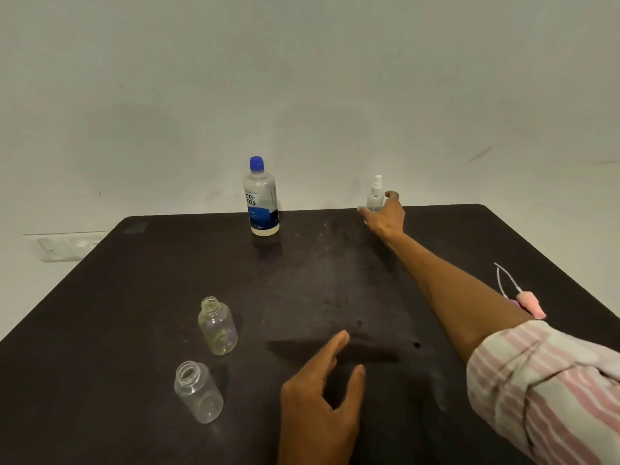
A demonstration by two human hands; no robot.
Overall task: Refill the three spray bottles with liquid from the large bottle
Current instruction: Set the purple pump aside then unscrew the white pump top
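Two clear plastic bottles point(218, 327) stand uncapped and empty near left on the dark counter point(335, 280), the blue-capped large bottle point(262, 199) is unopened, so filling seems not begun; right hand point(385, 214) grasps the small capped spray bottle point(375, 196) far right, left hand point(322, 391) is relaxed.

The table point(141, 297) filling the lower frame is dark, matt and scuffed, with dusty smears at its centre; the two open bottles point(218, 327) at lower left are clear glossy plastic; the large bottle point(261, 196) at upper centre is translucent plastic (blue cap, glossy label); the sleeve point(550, 391) at lower right is striped woven cloth.
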